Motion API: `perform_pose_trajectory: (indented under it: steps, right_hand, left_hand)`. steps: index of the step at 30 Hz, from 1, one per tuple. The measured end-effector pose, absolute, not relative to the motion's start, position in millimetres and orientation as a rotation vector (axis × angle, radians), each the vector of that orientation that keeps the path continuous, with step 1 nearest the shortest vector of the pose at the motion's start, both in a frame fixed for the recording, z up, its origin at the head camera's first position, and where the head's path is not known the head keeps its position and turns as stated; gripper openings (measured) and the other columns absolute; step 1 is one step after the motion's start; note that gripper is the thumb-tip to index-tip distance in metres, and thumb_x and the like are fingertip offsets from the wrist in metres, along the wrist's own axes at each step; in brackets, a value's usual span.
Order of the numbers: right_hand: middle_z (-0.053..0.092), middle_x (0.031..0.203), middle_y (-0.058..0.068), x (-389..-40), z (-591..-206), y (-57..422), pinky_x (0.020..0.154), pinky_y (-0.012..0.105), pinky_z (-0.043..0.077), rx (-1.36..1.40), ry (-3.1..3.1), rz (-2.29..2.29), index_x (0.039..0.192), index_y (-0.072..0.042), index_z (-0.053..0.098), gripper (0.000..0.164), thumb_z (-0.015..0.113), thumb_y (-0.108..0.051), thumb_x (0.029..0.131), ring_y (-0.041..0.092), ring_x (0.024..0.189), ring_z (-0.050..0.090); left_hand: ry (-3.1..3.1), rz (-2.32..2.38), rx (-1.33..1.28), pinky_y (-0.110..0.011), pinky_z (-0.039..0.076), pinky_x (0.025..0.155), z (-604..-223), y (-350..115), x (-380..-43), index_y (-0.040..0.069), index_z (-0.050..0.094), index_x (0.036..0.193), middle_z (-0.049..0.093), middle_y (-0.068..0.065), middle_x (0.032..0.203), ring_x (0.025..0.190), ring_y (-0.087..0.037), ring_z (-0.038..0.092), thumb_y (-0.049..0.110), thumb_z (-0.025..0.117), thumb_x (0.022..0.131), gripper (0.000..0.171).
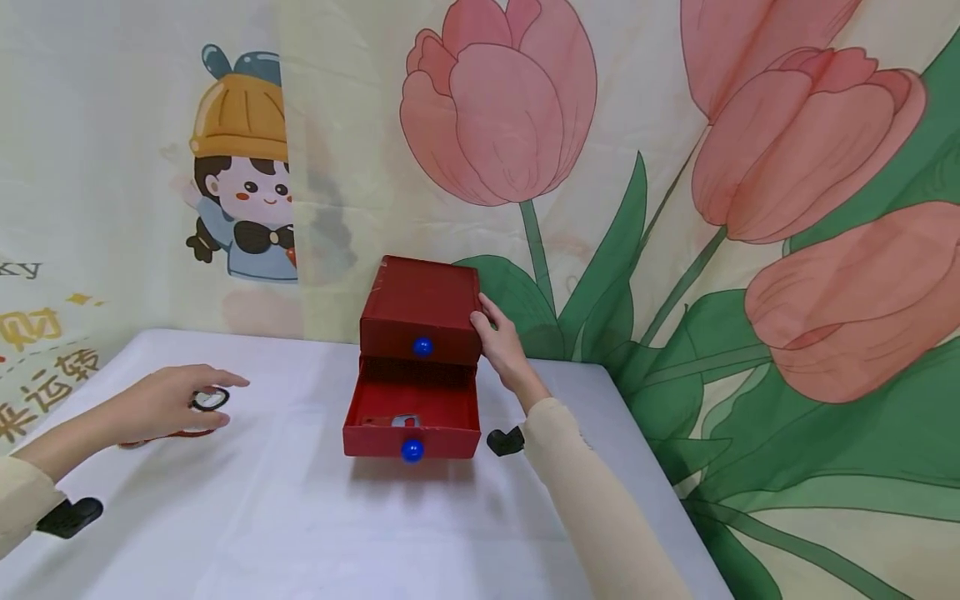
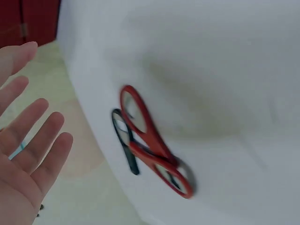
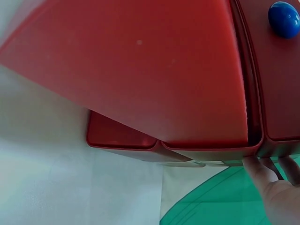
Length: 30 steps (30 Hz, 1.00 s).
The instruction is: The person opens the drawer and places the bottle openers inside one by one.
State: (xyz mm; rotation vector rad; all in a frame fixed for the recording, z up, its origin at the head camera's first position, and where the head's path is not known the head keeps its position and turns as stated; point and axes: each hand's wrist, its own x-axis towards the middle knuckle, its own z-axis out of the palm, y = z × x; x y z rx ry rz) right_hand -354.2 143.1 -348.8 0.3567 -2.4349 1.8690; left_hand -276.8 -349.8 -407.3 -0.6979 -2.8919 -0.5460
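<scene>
A red two-drawer box (image 1: 423,292) with blue knobs stands on the white table, its lower drawer (image 1: 468,417) pulled out and its upper drawer pushed in. Inside the lower drawer lies a small grey and reddish item (image 1: 405,421). My right hand (image 1: 502,343) rests with extended fingers against the box's right side, near the top; fingertips (image 3: 255,171) touch the side by the upper drawer. My left hand (image 1: 161,406) hovers at the left, fingers spread and holding nothing. Near it lie red-handled scissors (image 2: 153,140) and a dark-handled looped tool (image 2: 131,159), partly overlapped by the red handles.
A black wrist device part (image 1: 504,442) shows by the right sleeve, another (image 1: 71,517) by the left. Behind the white table (image 1: 300,533) hangs a cloth printed with tulips (image 1: 498,108) and a cartoon figure (image 1: 247,167).
</scene>
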Motion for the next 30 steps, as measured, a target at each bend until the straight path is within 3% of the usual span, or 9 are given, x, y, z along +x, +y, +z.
perform_pose_trajectory:
  steps: [6,9,13,17,23,30]
  right_hand:
    - [0.036,0.169,0.007,-355.1,-350.5,141.2,0.117,0.052,0.047,0.357,-2.433,1.872,0.17,-0.026,0.027,0.063,0.048,-0.039,0.112,0.031,0.149,0.044]
    - [0.035,0.169,0.006,-355.2,-349.7,140.8,0.118,0.052,0.046,0.362,-2.429,1.873,0.17,-0.026,0.027,0.063,0.048,-0.039,0.112,0.031,0.15,0.043]
    - [0.035,0.17,0.006,-354.7,-348.8,140.6,0.118,0.052,0.046,0.362,-2.436,1.876,0.171,-0.025,0.025,0.064,0.047,-0.039,0.112,0.031,0.15,0.043]
    - [0.035,0.17,0.006,-354.9,-349.1,141.3,0.118,0.053,0.046,0.353,-2.431,1.88,0.171,-0.026,0.026,0.063,0.047,-0.038,0.113,0.031,0.15,0.043]
    - [0.035,0.17,0.006,-356.2,-351.6,142.3,0.118,0.053,0.045,0.343,-2.423,1.899,0.17,-0.029,0.027,0.062,0.047,-0.04,0.113,0.031,0.15,0.043]
    - [0.036,0.169,0.005,-356.0,-351.1,140.3,0.118,0.052,0.046,0.346,-2.424,1.901,0.17,-0.028,0.027,0.062,0.047,-0.039,0.113,0.03,0.15,0.043]
  left_hand:
    - [-2.926,-0.491,-0.702,-0.025,0.047,0.069,-433.9,-378.9,-278.7,0.016,0.074,0.131,0.068,0.008,0.102,0.084,-0.005,0.054,0.034,0.093,0.082,0.056]
    - [-2.931,-0.475,-0.701,-0.025,0.048,0.069,-443.3,-391.5,-280.1,0.014,0.074,0.13,0.067,0.005,0.102,0.085,-0.009,0.055,0.032,0.095,0.079,0.059]
    - [-2.956,-0.461,-0.685,-0.028,0.055,0.074,-450.0,-400.2,-280.2,0.015,0.074,0.128,0.073,-0.003,0.116,0.096,-0.018,0.063,0.029,0.096,0.077,0.058]
    - [-2.984,-0.463,-0.679,-0.028,0.054,0.075,-454.4,-403.4,-282.6,0.016,0.074,0.127,0.073,-0.002,0.115,0.095,-0.016,0.061,0.027,0.095,0.078,0.055]
    - [-3.051,-0.486,-0.641,-0.041,0.058,0.078,-456.1,-404.1,-287.0,0.009,0.073,0.13,0.074,-0.014,0.116,0.098,-0.026,0.064,0.021,0.093,0.079,0.055]
    - [-3.028,-0.429,-0.659,-0.056,0.06,0.083,-462.9,-403.4,-288.6,0.008,0.074,0.126,0.075,-0.016,0.114,0.098,-0.032,0.067,0.018,0.093,0.078,0.052]
